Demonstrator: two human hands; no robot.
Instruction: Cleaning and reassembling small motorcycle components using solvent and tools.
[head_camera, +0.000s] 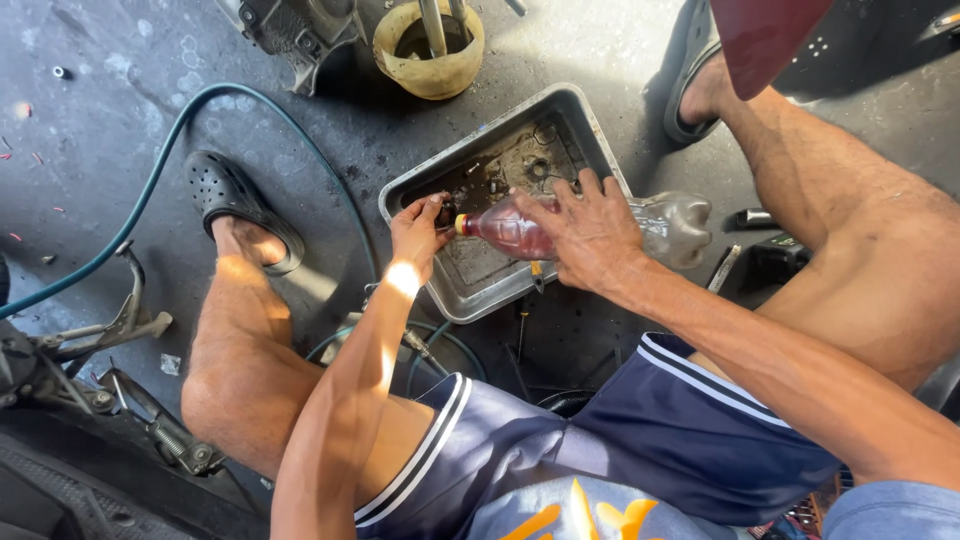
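Note:
My right hand (592, 228) grips a clear plastic bottle (668, 228) holding reddish liquid, tipped on its side with its neck pointing left over a dirty grey metal tray (592, 118). My left hand (420, 228) pinches a small dark part (446, 212) right at the bottle's mouth, above the tray's left side. Several small metal parts lie in the tray's far end. I am squatting, with both knees on either side of the tray.
A green hose (160, 170) curves across the dark oily floor at left. A yellowish tub (430, 65) with tools stands behind the tray. Motorcycle parts (120, 330) lie at lower left. Black sandals are on both feet; small tools lie right of the bottle.

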